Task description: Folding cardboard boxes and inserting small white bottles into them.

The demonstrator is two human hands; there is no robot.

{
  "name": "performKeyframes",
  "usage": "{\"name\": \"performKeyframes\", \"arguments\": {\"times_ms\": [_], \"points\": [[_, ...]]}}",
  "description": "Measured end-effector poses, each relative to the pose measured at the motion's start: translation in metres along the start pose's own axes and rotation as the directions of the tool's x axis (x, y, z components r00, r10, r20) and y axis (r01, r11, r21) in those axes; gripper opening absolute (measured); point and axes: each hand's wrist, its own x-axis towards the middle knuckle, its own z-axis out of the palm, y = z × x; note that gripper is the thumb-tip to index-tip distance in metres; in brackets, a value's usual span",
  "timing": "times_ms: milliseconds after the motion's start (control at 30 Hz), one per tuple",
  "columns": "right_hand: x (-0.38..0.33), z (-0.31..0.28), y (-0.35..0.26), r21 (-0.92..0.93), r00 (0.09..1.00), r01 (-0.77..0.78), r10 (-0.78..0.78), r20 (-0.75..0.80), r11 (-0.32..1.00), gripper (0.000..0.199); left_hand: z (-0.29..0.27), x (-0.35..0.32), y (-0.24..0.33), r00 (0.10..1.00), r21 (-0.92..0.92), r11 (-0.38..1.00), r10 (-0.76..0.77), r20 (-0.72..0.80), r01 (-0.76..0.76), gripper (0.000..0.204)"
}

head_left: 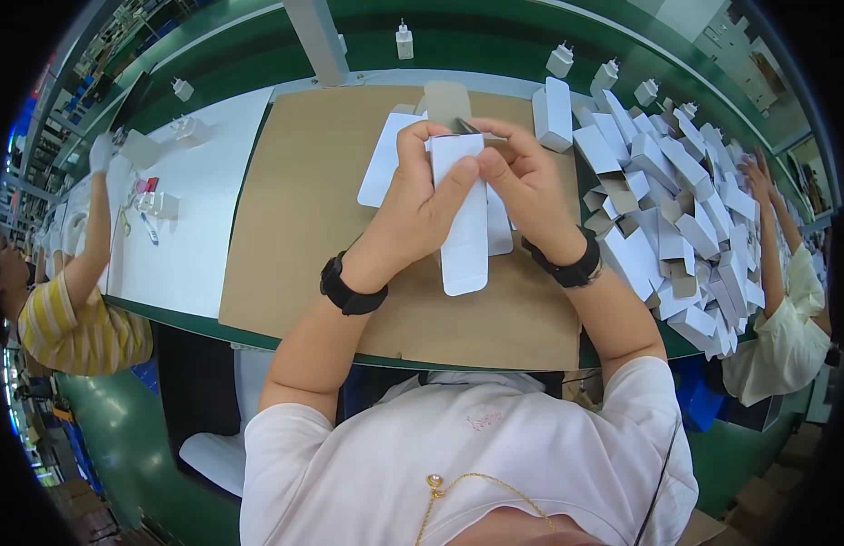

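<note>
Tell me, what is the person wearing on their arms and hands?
Both hands are bare, with no gloves. The left wrist has a black band, like a watch strap, and the right wrist has a black band too. The forearms are uncovered; short white sleeves of a T-shirt end above the elbows.

Bare cardboard sheet point(303, 209) lay open to the left & in front of the hands. To the right, a heap of white boxes point(686, 209) blocked the way; an upright white box point(556, 114) stood behind.
</note>
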Motion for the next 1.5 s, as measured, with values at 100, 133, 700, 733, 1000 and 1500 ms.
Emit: {"name": "performKeyframes", "arguments": {"times_ms": [100,133,700,733,1000,1500], "points": [[0.0,-0.015,0.009,-0.127,0.999,0.034,-0.03,0.036,0.991,0.024,0.003,0.001,0.002,0.997,-0.018,0.997,-0.071,0.017,0.071,0.04],[0.0,-0.014,0.009,-0.126,0.999,0.032,-0.027,0.04,0.991,0.024,0.002,0.001,0.0,0.997,-0.019,0.997,-0.072,0.012,0.073,0.04],[0.004,-0.023,-0.029,-0.135,0.993,-0.116,0.112,-0.032,0.984,0.023,-0.008,0.001,0.006,0.977,0.102,0.993,-0.082,0.197,0.063,0.065],[0.004,-0.023,-0.032,-0.199,0.988,-0.151,0.143,-0.051,0.968,0.024,-0.008,0.001,0.008,0.976,0.101,0.993,-0.085,0.199,0.066,0.065],[0.004,-0.027,-0.02,-0.133,0.996,-0.085,0.087,0.011,0.987,0.02,-0.009,0.002,0.013,0.979,0.194,0.98,-0.084,0.186,0.047,0.063],[-0.066,-0.216,-0.144,-0.752,0.55,-0.049,-0.611,-0.57,0.657,0.035,-0.063,0.019,-0.036,0.92,0.744,0.542,-0.219,-0.325,0.391,0.036]]}}
